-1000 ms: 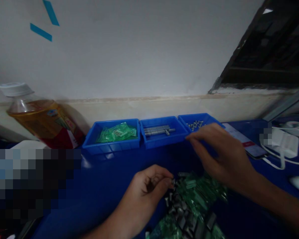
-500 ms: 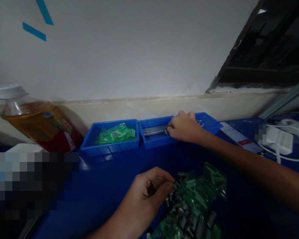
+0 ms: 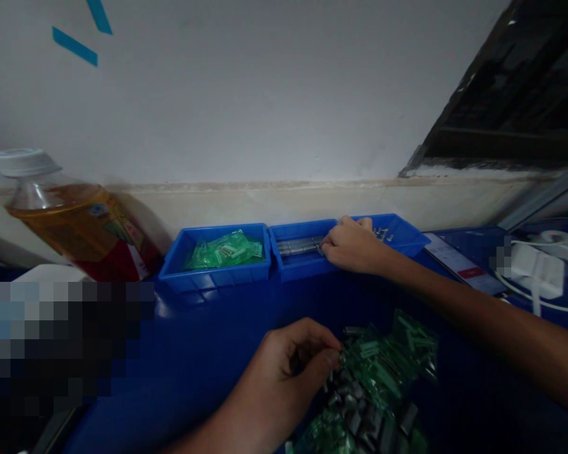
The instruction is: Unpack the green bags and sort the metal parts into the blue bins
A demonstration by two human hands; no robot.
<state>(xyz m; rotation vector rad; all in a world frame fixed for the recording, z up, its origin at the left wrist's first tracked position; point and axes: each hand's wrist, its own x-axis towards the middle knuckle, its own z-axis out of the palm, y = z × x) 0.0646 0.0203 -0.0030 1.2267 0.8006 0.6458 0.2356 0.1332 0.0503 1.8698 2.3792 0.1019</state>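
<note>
— Metal rods (image 3: 299, 246) lie lengthwise in the middle blue bin (image 3: 297, 265), and our right hand (image 3: 353, 245) sits over their right ends, at the bin's right side

— Are we holding one?

— We cannot tell. The fingers curl down into the bin and touch the rod ends, but the knuckles hide whether anything is pinched between them. The rods stretch leftward from under the fingertips, so most of their length lies clear of the hand

— And our left hand (image 3: 291, 369)?

— It is down near us, closed into a loose fist with thumb pressed against forefinger, at the left edge of the heap of small dark metal pieces (image 3: 360, 410) and green plastic bags (image 3: 388, 362). Something dark shows inside the curl of the fingers, though we cannot make out what it is

— What sits around the bins?

— On the left stands a bin with green bags (image 3: 218, 261), touching the middle one. On the right is a third bin with small silvery screws (image 3: 397, 232), its near corner covered by our right hand. All three stand in a row against the wall, on the blue table (image 3: 203, 340). A bottle of amber liquid (image 3: 76, 221) leans at the far left, and a phone (image 3: 459, 265) lies just right of the bins, near white cables (image 3: 534, 271)
</note>
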